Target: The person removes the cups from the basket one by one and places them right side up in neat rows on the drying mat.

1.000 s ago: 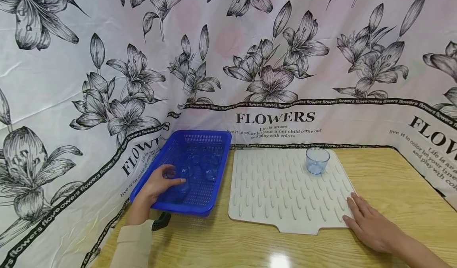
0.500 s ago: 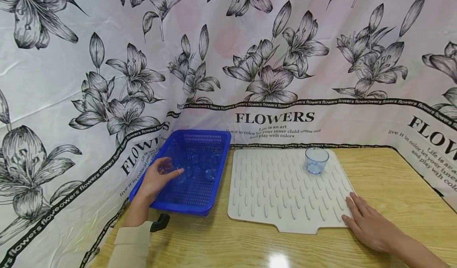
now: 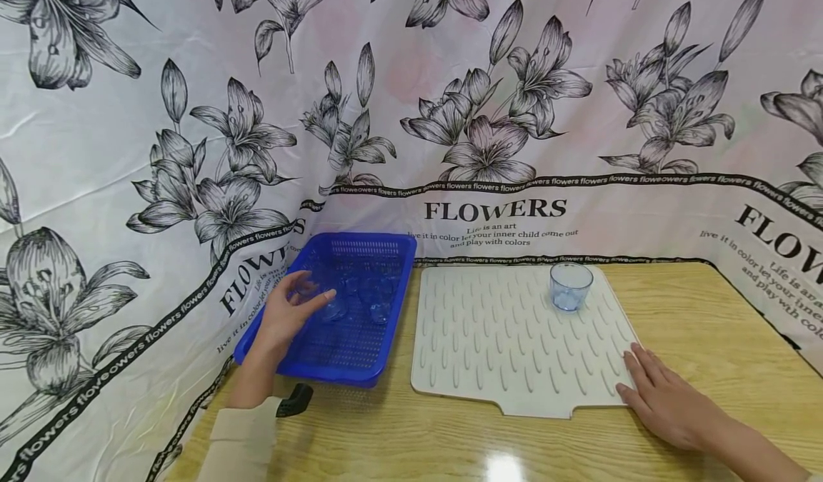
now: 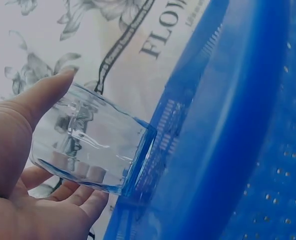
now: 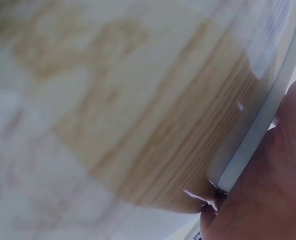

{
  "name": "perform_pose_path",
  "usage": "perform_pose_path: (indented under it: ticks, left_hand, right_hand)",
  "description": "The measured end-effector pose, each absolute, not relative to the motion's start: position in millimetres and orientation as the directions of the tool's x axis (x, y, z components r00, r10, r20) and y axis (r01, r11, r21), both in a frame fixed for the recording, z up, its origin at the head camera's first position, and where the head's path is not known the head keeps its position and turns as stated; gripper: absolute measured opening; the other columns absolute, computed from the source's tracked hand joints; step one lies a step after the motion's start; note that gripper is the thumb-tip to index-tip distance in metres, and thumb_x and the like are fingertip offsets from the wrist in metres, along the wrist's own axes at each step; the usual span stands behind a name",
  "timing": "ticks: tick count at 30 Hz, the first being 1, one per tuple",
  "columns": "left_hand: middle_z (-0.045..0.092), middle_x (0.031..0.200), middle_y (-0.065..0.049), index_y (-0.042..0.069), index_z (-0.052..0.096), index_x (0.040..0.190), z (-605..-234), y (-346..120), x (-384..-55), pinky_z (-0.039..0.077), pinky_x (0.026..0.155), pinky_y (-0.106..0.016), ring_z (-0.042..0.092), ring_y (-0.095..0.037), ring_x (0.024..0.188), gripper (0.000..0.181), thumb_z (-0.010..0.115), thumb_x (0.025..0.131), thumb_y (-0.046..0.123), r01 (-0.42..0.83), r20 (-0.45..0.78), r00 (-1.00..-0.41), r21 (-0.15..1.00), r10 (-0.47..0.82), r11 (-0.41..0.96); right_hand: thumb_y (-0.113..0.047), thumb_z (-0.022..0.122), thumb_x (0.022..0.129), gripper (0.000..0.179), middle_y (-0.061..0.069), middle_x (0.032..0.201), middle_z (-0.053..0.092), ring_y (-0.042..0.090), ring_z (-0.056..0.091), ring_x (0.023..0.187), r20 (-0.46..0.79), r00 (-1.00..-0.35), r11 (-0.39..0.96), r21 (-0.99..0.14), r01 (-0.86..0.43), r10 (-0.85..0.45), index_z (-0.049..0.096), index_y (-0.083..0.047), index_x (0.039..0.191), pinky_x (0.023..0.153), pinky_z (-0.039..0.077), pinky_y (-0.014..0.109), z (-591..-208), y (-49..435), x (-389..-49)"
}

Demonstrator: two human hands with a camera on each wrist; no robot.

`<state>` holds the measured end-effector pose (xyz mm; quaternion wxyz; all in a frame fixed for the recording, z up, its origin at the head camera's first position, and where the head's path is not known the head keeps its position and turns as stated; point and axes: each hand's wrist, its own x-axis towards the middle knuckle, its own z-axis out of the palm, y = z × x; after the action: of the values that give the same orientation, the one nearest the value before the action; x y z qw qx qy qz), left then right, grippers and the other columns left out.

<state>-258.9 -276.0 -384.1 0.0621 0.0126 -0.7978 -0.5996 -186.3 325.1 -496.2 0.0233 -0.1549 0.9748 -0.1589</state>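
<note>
My left hand is above the left side of a blue plastic basket. In the left wrist view its thumb and fingers curl round a clear glass cup with a bluish base, tilted on its side. From the head that cup is hard to tell from the glasses lying in the basket. My right hand rests, fingers extended, on the right edge of a white ridged drying mat. A bluish glass cup stands near the mat's far right corner.
The wooden table carries the basket on the left and the mat to its right. A flower-printed curtain rises behind and along both sides.
My left hand has risen slightly and moved a little farther from me, over the basket. The right hand has stayed on the mat's edge.
</note>
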Motion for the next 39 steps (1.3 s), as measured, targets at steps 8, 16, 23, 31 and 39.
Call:
perform_pose_path:
  ticks: [8,16,23,31,39]
  left_hand:
    - [0.043,0.148,-0.018,0.008,0.037,0.154,-379.7,-261.1,-259.8,0.038,0.114,-0.051,0.042,-0.037,0.142,0.082,0.083,0.089,0.027,0.058,0.079,-0.994,0.965,-0.072,0.257]
    - [0.045,0.149,-0.013,0.009,0.039,0.152,-372.4,-245.7,-257.0,0.037,0.115,-0.049,0.045,-0.033,0.141,0.079,0.083,0.088,0.023,0.054,0.067,-0.997,0.972,-0.048,0.230]
    - [0.048,0.147,-0.013,0.009,0.041,0.151,-369.0,-234.4,-256.0,0.039,0.112,-0.049,0.046,-0.031,0.141,0.075,0.083,0.089,0.020,0.068,0.075,-0.997,0.974,-0.024,0.215]
    - [0.050,0.146,-0.014,0.008,0.042,0.151,-368.4,-223.6,-254.6,0.039,0.115,-0.046,0.045,-0.031,0.141,0.074,0.082,0.090,0.017,0.080,0.082,-0.997,0.977,-0.004,0.196]
    - [0.049,0.149,-0.013,0.009,0.041,0.154,-367.3,-209.1,-254.3,0.038,0.118,-0.045,0.042,-0.029,0.145,0.075,0.080,0.091,0.017,0.098,0.094,-0.995,0.982,0.034,0.162]
  right_hand:
    - [-0.038,0.041,0.111,0.071,0.041,0.159,0.019,0.060,0.019,0.145,-0.006,-0.951,0.899,-0.329,-0.289,-0.308,0.029,0.019,0.150,0.124,-0.005,0.055,-495.4,326.3,-186.3]
    - [-0.038,0.041,0.111,0.070,0.041,0.158,0.020,0.059,0.019,0.145,-0.002,-0.952,0.904,-0.314,-0.291,-0.307,0.029,0.019,0.150,0.123,0.001,0.060,-496.0,326.6,-187.1]
    - [-0.039,0.041,0.111,0.072,0.041,0.159,0.019,0.059,0.019,0.145,-0.015,-0.954,0.904,-0.324,-0.279,-0.300,0.028,0.019,0.151,0.121,0.007,0.065,-497.0,327.5,-188.7]
    - [-0.039,0.042,0.111,0.072,0.041,0.158,0.020,0.059,0.018,0.145,-0.019,-0.954,0.902,-0.331,-0.278,-0.301,0.029,0.019,0.151,0.119,0.012,0.068,-496.8,327.8,-189.2]
    - [-0.038,0.042,0.111,0.070,0.041,0.158,0.020,0.058,0.018,0.146,-0.007,-0.952,0.902,-0.322,-0.288,-0.306,0.029,0.019,0.151,0.124,-0.006,0.055,-497.6,327.5,-188.1]
